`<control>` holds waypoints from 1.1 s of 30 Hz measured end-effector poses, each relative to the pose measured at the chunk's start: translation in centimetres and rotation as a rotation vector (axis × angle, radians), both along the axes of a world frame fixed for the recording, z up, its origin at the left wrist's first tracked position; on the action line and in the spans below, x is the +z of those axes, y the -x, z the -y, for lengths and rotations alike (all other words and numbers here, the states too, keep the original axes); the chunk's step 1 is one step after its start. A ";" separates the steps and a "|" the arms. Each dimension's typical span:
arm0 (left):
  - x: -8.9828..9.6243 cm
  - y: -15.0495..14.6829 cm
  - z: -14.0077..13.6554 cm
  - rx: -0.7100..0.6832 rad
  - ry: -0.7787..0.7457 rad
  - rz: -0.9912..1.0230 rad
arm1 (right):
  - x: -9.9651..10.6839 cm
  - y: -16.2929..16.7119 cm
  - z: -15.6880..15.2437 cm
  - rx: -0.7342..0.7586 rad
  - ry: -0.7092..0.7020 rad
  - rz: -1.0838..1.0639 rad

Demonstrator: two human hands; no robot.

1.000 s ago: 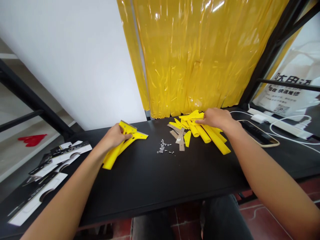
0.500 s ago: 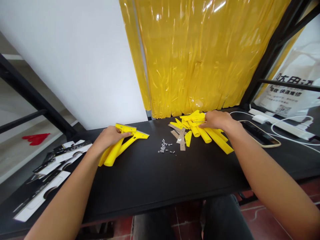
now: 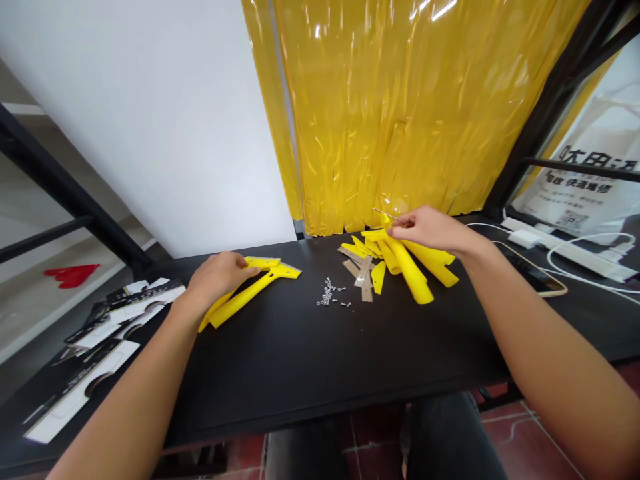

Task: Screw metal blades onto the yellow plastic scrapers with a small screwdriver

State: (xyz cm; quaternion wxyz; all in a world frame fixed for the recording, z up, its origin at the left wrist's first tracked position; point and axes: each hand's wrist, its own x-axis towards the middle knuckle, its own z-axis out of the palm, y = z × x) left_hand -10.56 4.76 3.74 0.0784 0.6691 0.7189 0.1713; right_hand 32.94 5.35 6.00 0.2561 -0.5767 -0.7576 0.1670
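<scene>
My left hand is closed on a yellow scraper with a metal blade edge. Right beside it on the table lies a second yellow scraper. Over the pile of yellow handles, my right hand pinches a yellow scraper handle, its upper end raised. A thin metal rod pokes out from the same fingers; its other end is hidden in the hand. Left of the pile lie flat blade strips and small yellow plates. Several small screws and nuts lie mid-table.
Black-and-white cardboard sleeves are stacked at the left of the black table. A phone, white cables and a power strip occupy the right side. A yellow strip curtain hangs behind.
My right hand has risen slightly with the metal rod, and a yellow handle has come up and shifted with it. The scraper in my left hand has lowered towards the table.
</scene>
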 end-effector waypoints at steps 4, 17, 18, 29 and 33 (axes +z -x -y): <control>0.5 -4.2 1.7 -0.123 -0.321 0.143 | -1.5 3.6 0.4 0.260 0.254 -0.798; -2.7 -12.1 6.2 -0.533 0.503 1.292 | -7.0 12.6 4.3 0.521 0.592 -1.001; -2.9 -12.1 6.1 -0.518 0.512 1.301 | -7.1 12.6 4.4 0.520 0.574 -0.948; -1.2 -10.0 4.3 -0.292 0.471 1.397 | -6.6 9.2 1.0 0.205 -0.050 -0.373; -0.9 -8.9 3.3 -0.241 0.538 1.347 | -6.4 6.5 -0.8 0.036 -0.115 0.193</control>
